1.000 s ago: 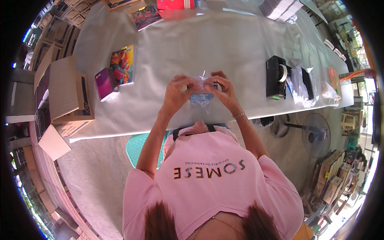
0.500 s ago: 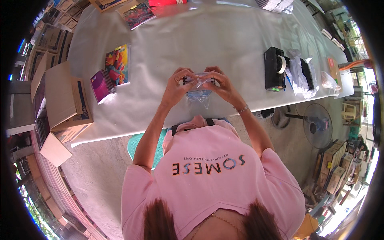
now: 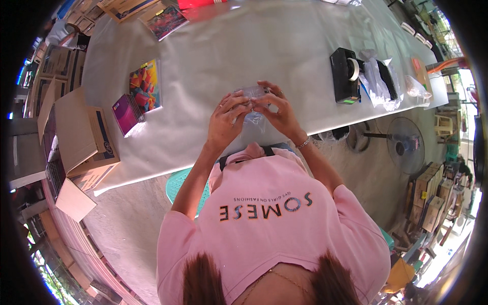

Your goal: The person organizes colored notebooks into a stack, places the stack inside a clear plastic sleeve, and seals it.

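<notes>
A small item wrapped in a clear plastic bag is between my hands, just above the near part of the table. What lies inside the plastic is hard to make out. My left hand grips the bag from the left, its fingers bent and pinched together at the bag's near end. From the other side my right hand pinches the plastic at the same spot, with its index finger arched over the item. The fingertips of both hands nearly meet. A loose flap of the bag hangs toward me.
Left on the table lie a purple spiral notebook and a colourful notebook. Beyond them is an open cardboard box. To the right stand a black tape dispenser and clear plastic bags. A fan stands past the table edge.
My fingers have drawn closer together over the near end of the bag. My right index finger is now raised and arched. The view has shifted slightly.
</notes>
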{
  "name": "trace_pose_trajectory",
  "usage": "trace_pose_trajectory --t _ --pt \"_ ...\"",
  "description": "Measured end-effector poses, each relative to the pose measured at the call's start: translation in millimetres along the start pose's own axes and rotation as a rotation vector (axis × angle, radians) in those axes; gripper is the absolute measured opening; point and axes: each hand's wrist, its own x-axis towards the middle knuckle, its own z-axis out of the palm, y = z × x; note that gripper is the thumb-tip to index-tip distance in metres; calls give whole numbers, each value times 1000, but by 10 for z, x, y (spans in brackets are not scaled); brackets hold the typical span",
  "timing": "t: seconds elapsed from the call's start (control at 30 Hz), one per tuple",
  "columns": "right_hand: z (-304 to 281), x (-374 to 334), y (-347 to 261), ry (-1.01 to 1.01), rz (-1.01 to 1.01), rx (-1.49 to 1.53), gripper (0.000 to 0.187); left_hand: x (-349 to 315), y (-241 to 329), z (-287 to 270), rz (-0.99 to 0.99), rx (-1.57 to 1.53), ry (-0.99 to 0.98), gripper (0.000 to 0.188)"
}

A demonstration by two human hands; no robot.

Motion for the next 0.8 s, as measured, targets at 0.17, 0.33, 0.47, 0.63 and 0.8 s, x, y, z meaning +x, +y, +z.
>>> trace_pose_trajectory --t 0.17,0.33,0.47,0.63,0.8 --pt "-745 -53 117 401 -1 -508 25 -92 -14 86 1 16 59 18" --pt "-2993 -902 1356 762 351 -1164 29 77 112 248 58 -20 114 16" --pt "-2717 -614 1203 600 776 -101 39 -115 -25 165 43 53 99 23" --pt "-2598 -572 1072 673 745 6 36 -26 138 62 -231 -22 92 61" --pt "-2481 -587 988 866 356 -1235 27 9 4 5 -375 -377 104 81"
